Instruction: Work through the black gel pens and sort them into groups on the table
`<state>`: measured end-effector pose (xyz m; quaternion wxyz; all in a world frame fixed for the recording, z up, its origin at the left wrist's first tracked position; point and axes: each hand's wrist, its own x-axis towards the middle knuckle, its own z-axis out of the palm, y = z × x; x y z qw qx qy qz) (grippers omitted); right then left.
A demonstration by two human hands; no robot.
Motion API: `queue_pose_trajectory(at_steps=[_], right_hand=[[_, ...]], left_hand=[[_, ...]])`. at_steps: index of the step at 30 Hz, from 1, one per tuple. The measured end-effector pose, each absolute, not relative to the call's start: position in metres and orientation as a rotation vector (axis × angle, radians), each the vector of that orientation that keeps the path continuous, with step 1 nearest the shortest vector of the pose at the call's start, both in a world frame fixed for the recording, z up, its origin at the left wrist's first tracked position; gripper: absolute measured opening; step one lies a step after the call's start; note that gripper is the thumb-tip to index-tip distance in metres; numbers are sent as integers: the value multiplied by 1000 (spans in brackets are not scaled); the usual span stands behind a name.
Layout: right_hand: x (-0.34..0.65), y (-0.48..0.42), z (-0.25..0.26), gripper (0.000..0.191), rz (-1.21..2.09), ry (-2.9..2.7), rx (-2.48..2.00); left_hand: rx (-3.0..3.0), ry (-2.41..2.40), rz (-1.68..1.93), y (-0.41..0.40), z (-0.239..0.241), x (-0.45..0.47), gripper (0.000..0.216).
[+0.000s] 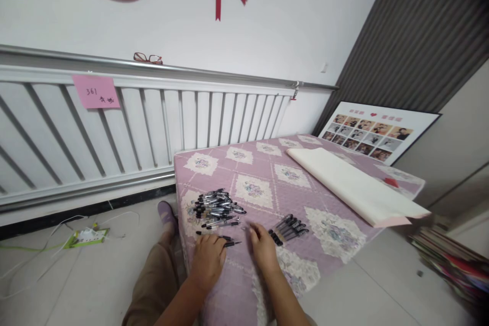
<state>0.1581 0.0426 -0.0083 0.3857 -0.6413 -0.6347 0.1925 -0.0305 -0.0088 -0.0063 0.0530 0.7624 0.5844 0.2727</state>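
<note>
My left hand (208, 261) is closed around a black pen (232, 243), whose pointed end sticks out to the right of the fingers. Just beyond it, part of another dark pen (204, 233) shows. Facing it, my right hand (263, 247) has its fingers drawn together; whatever lies between them is too small and blurred to make out. A loose pile of black and clear pens (216, 204) lies on the bed cover ahead of my left hand. Beside my right hand several pens (288, 228) rest side by side in a slanted row.
The flowered purple cover (263, 173) spreads under everything. A long cream folded sheet (336, 178) lies to the right, with a photo board (367, 135) behind. A white radiator (198, 119) lines the wall. A power strip (89, 236) with cables sits on the floor at left.
</note>
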Motion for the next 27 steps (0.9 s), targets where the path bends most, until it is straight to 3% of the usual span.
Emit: queue_pose_trajectory(at_steps=[10, 22, 27], right_hand=[[147, 50, -4, 12, 488, -1647, -1597], [158, 20, -19, 34, 634, -1304, -1457], [150, 7, -13, 30, 742, -1227, -1358]], left_hand=[[2286, 1802, 750, -7, -7, -30, 19], [2285, 1807, 771, -7, -9, -32, 18], [2294, 1811, 778, -7, -11, -33, 18]])
